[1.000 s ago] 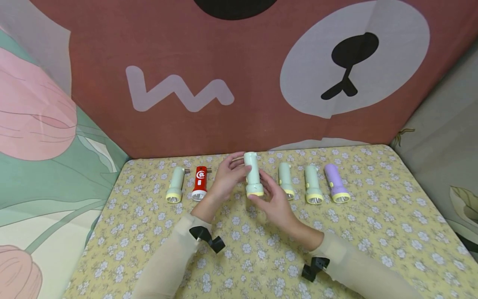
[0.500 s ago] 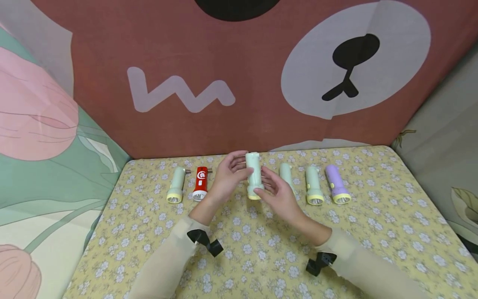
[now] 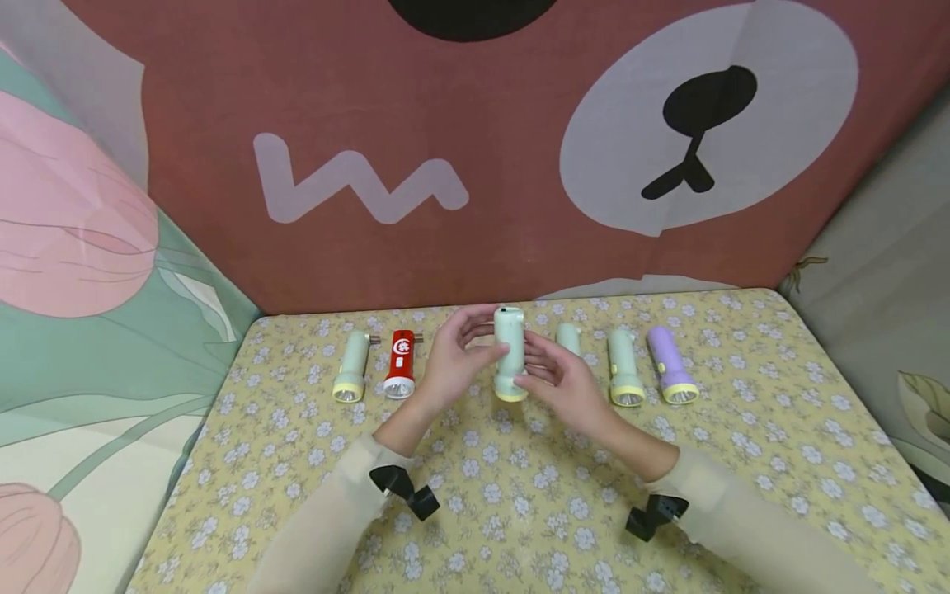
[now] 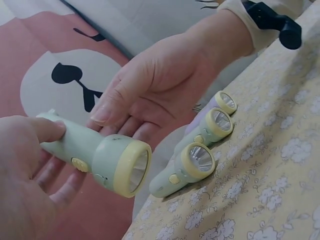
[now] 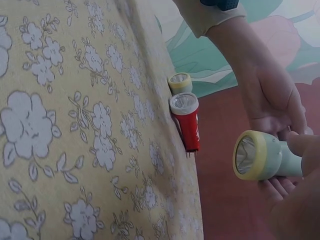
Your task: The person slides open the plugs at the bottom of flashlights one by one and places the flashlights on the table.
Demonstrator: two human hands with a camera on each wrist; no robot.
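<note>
A pale green flashlight [image 3: 510,351] with a yellow rim is held up off the table, lens end down and tail up in the head view. My left hand [image 3: 453,359] grips its body from the left, thumb across the front and fingers behind. From the right, my right hand [image 3: 567,388] holds the lower part, its thumb at the neck. The left wrist view shows the lens of the flashlight [image 4: 132,167] and a yellow button on its side. In the right wrist view, fingers of the right hand [image 5: 295,205] lie beneath it.
Left of the hands lie a green flashlight [image 3: 352,367] and a red flashlight [image 3: 401,359], both with metal prongs out. To the right are a partly hidden green flashlight [image 3: 568,337], another green flashlight [image 3: 623,363] and a purple flashlight [image 3: 671,363], all on a floral tablecloth [image 3: 482,511].
The held flashlight has shifted slightly right and down, its tail end now showing a small dark spot. My right hand has moved right, its thumb going from the rim to the neck.
</note>
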